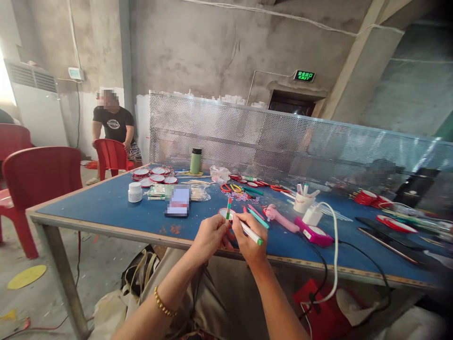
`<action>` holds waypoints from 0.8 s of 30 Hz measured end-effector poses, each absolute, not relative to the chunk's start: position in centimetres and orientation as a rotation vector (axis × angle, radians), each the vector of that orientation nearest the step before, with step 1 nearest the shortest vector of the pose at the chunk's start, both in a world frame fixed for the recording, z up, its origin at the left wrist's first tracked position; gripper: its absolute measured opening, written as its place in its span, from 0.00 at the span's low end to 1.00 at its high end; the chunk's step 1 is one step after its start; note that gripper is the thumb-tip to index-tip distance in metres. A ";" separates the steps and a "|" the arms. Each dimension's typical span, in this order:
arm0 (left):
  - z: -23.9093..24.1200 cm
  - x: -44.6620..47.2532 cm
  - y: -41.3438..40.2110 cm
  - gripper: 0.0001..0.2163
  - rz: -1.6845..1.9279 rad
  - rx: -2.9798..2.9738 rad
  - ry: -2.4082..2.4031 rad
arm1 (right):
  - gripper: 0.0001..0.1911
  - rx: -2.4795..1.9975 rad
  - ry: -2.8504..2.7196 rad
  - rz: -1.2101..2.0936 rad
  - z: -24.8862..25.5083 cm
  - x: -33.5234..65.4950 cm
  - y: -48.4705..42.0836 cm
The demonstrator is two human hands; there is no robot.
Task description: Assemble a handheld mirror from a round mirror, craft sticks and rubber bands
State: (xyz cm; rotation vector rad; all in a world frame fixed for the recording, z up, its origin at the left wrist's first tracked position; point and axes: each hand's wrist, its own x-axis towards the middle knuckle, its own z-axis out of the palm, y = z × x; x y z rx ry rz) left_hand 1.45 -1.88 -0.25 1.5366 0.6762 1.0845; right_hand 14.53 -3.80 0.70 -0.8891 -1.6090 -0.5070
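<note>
My left hand (211, 232), with a beaded bracelet on its wrist, is closed at the table's front edge. Its fingertips pinch a narrow stick with red and green bands (229, 206), which stands nearly upright. Close beside it, my right hand (254, 242) grips a white marker pen with a green end (252, 233). The pen slants toward the stick; whether its tip touches is too small to tell. Behind the fingers, a round white disc (222, 212) is partly hidden. Pink and teal pens (260, 218) lie just right of my hands.
On the blue table (106, 203) lie a phone (178, 200), a white jar (135, 192), a green bottle (196, 161) and red-rimmed discs (156, 178). At right are a pen cup (303, 202), a pink hot-glue gun (281, 218) and cables. A person (113, 120) is behind a red chair.
</note>
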 end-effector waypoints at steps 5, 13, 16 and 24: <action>-0.4 1.5 -1.8 0.15 1.085 1.545 0.680 | 0.07 -0.896 -1.553 -0.513 0.5 14.7 -3.8; 0.0 1.4 -2.1 0.16 1.084 1.542 0.685 | 0.07 -0.893 -1.603 -0.472 0.7 14.5 -3.7; 0.2 1.3 -2.2 0.16 1.091 1.528 0.678 | 0.07 -0.907 -1.587 -0.485 0.5 14.6 -3.7; 0.2 1.3 -2.3 0.17 1.085 1.494 0.659 | 0.07 -0.876 -1.586 -0.491 0.7 14.4 -3.8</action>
